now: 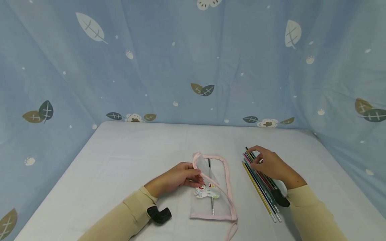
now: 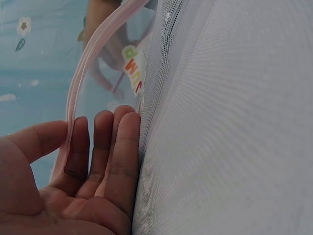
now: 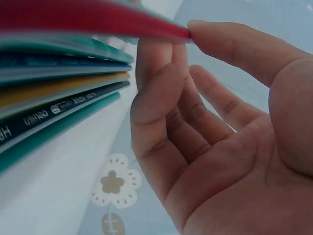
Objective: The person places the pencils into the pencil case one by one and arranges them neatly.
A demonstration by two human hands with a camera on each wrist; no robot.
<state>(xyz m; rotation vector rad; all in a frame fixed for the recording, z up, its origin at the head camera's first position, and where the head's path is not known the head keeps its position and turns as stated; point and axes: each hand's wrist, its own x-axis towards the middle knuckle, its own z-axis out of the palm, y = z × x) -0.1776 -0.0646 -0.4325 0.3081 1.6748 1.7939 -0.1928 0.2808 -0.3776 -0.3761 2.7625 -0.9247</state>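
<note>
A clear pencil pouch [image 1: 228, 177] with pink trim and a cartoon sticker stands propped partly apart at its mouth. My left hand [image 1: 180, 177] pinches its pink edge between thumb and forefinger; the other fingers lie inside the flap, against white mesh [image 2: 225, 127]. A dark pencil [image 1: 212, 206] shows through the film. To the right, my right hand [image 1: 272, 165] is over the far ends of a bundle of pencils [image 1: 260, 190]. In the right wrist view, its thumb and fingertips pinch the end of a red pencil [image 3: 98, 22]; green, blue, yellow and black ones lie below.
A white cloth covers the table [image 1: 144, 144]. Blue leaf-patterned fabric [image 1: 169, 67] hangs behind it and along both sides. A pink wrist strap [image 1: 232, 231] trails from the pouch's lower right corner toward the front.
</note>
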